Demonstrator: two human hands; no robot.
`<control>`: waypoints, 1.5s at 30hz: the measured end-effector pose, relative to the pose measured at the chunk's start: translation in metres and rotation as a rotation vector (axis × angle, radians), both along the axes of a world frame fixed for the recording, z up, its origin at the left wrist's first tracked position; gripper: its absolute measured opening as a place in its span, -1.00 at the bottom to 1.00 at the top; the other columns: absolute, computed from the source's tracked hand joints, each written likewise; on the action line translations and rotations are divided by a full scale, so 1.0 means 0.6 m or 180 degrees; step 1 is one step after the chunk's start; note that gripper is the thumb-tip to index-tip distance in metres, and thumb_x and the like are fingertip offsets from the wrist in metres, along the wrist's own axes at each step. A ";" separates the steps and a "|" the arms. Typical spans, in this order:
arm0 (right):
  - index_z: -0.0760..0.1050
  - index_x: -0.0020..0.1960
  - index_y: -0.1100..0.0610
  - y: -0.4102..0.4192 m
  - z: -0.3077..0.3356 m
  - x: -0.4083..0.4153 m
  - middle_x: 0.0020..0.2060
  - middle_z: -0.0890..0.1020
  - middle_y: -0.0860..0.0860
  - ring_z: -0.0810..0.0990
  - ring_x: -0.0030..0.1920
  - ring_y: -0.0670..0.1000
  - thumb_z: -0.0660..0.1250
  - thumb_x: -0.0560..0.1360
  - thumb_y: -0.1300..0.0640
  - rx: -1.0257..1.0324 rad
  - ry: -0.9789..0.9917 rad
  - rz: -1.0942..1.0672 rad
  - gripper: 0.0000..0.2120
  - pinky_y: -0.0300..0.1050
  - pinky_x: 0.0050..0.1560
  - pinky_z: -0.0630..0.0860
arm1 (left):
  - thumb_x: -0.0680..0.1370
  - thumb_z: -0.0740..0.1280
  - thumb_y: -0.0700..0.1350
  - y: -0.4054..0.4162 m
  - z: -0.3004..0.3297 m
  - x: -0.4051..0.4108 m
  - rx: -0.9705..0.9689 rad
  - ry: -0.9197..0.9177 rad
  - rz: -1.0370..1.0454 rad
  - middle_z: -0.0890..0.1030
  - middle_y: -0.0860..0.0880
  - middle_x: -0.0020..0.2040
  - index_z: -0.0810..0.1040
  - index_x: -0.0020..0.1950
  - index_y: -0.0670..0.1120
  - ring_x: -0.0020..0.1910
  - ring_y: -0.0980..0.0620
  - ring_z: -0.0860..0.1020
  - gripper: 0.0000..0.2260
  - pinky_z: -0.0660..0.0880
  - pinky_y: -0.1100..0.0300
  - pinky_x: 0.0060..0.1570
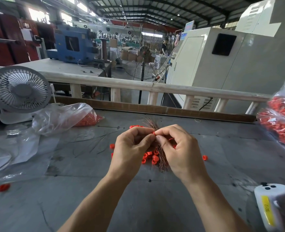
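The left hand [131, 148] and right hand [177, 146] pinched one red cap [153, 133] above the copper wire bundle [163, 162] lying near-to-far.

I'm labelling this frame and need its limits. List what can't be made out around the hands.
Head view only:
red ring: mostly covered by the fingertips of left hand and right hand pinching it.
copper wire bundle: middle hidden behind the right hand.
loose red rings: partly under both hands, uncountable.
bag of red parts: cut off by the right edge.
white device: cut by the bottom edge.
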State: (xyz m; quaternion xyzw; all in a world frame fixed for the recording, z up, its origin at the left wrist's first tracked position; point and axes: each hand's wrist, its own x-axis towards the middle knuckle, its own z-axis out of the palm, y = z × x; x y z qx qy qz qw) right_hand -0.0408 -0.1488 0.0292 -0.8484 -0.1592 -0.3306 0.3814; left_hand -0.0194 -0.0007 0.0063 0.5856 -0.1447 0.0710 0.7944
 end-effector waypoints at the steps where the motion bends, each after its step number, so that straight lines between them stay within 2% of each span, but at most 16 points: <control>1: 0.67 -0.05 0.06 -0.001 0.000 -0.001 -0.13 0.65 -0.13 0.64 -0.05 -0.09 0.47 0.54 0.24 0.0027 0.0051 0.0008 -0.91 -0.21 -0.02 0.55 | 0.57 0.42 -0.31 -0.001 0.000 0.000 0.0018 -0.0003 -0.0009 0.74 -0.16 -0.15 0.70 0.02 -0.16 -0.17 -0.04 0.72 -0.90 0.64 0.21 -0.12; 6: 0.64 -0.08 0.06 0.000 -0.001 0.000 -0.16 0.63 -0.12 0.61 -0.10 -0.11 0.47 0.54 0.23 -0.0008 0.0014 -0.0090 -0.92 -0.39 -0.08 0.45 | 0.57 0.42 -0.31 -0.001 0.003 -0.001 0.0085 -0.0026 -0.0004 0.74 -0.16 -0.15 0.69 0.03 -0.18 -0.15 -0.07 0.72 -0.91 0.65 0.16 -0.08; 8: 0.62 -0.09 0.08 0.001 -0.001 0.000 -0.17 0.61 -0.11 0.59 -0.13 -0.11 0.46 0.54 0.24 -0.0101 -0.0104 -0.0172 -0.91 -0.40 -0.12 0.44 | 0.57 0.42 -0.31 -0.002 0.005 -0.003 0.0080 -0.0035 0.0005 0.74 -0.16 -0.14 0.70 0.03 -0.17 -0.13 -0.10 0.73 -0.90 0.65 0.16 -0.08; 12: 0.61 -0.09 0.09 0.002 -0.002 0.002 -0.16 0.59 -0.10 0.57 -0.15 -0.11 0.46 0.53 0.25 -0.0334 -0.0276 -0.0206 -0.91 -0.37 -0.14 0.45 | 0.57 0.42 -0.31 -0.002 0.005 -0.004 0.0068 -0.0030 -0.0013 0.75 -0.15 -0.13 0.69 0.04 -0.19 -0.11 -0.10 0.74 -0.90 0.65 0.20 -0.09; 17: 0.62 -0.08 0.08 0.000 -0.004 0.004 -0.15 0.59 -0.11 0.57 -0.13 -0.08 0.47 0.52 0.24 -0.0498 -0.0214 -0.0234 -0.91 -0.22 -0.13 0.51 | 0.57 0.42 -0.33 -0.002 0.002 -0.003 0.0303 -0.0096 0.0123 0.74 -0.13 -0.13 0.69 0.05 -0.19 -0.12 -0.11 0.73 -0.89 0.67 0.08 -0.02; 22: 0.63 -0.08 0.07 0.000 -0.002 0.003 -0.15 0.60 -0.11 0.57 -0.14 -0.08 0.46 0.54 0.22 -0.0507 -0.0132 -0.0208 -0.93 -0.15 -0.15 0.54 | 0.57 0.42 -0.32 0.000 0.003 -0.005 0.0375 -0.0065 0.0160 0.75 -0.12 -0.14 0.69 0.05 -0.18 -0.11 -0.12 0.73 -0.88 0.68 0.08 -0.01; 27: 0.61 0.04 0.01 0.004 -0.002 0.000 -0.03 0.59 -0.15 0.58 0.03 -0.06 0.44 0.56 0.09 -0.0715 -0.0228 -0.0290 -0.93 -0.13 -0.04 0.56 | 0.57 0.41 -0.26 0.003 0.011 -0.007 -0.0256 0.0520 -0.0233 0.73 -0.23 -0.09 0.71 0.04 -0.20 -0.13 -0.12 0.72 -0.90 0.66 0.16 -0.11; 30: 0.58 0.07 -0.03 0.013 -0.008 0.002 0.03 0.58 -0.16 0.54 0.11 -0.05 0.42 0.57 -0.02 -0.0913 -0.0216 -0.0475 -0.88 -0.15 -0.04 0.53 | 0.50 0.45 -0.20 0.002 0.013 -0.008 -0.0586 0.0856 -0.0436 0.73 -0.23 -0.09 0.73 0.00 -0.20 -0.19 -0.06 0.70 -0.87 0.63 0.18 -0.21; 35: 0.57 -0.04 0.02 0.026 -0.016 0.006 -0.07 0.58 -0.13 0.54 0.01 0.01 0.45 0.51 0.09 -0.0873 -0.0472 -0.0769 -0.92 -0.09 -0.14 0.51 | 0.56 0.40 -0.24 0.002 0.012 -0.005 -0.0770 0.1140 -0.0577 0.67 -0.23 -0.06 0.63 0.16 -0.34 -0.14 -0.07 0.63 -0.77 0.63 0.19 -0.18; 38: 0.58 -0.06 0.05 0.023 -0.017 0.007 -0.09 0.60 -0.12 0.54 -0.01 0.01 0.45 0.50 0.11 -0.0869 -0.0592 -0.0784 -0.94 -0.12 -0.11 0.49 | 0.58 0.39 -0.22 0.005 0.014 -0.004 -0.0845 0.1190 -0.0663 0.62 -0.24 -0.08 0.62 0.19 -0.35 -0.18 -0.06 0.61 -0.75 0.62 0.20 -0.21; 41: 0.58 -0.10 0.08 0.022 -0.018 0.009 -0.11 0.61 -0.10 0.56 -0.03 0.03 0.48 0.48 0.16 -0.0802 -0.0692 -0.0795 -0.92 -0.07 -0.10 0.53 | 0.58 0.38 -0.21 0.006 0.014 -0.004 -0.0902 0.1217 -0.0716 0.63 -0.21 -0.13 0.64 0.17 -0.34 -0.22 -0.04 0.62 -0.76 0.62 0.19 -0.21; 45: 0.60 -0.10 0.14 0.022 -0.022 0.013 -0.13 0.62 -0.03 0.56 -0.05 0.09 0.47 0.49 0.24 -0.0773 -0.0759 -0.0739 -0.94 0.03 -0.08 0.57 | 0.59 0.39 -0.19 0.005 0.012 -0.004 -0.0801 0.1196 -0.0688 0.63 -0.18 -0.17 0.68 0.04 -0.27 -0.22 -0.03 0.63 -0.84 0.62 0.16 -0.19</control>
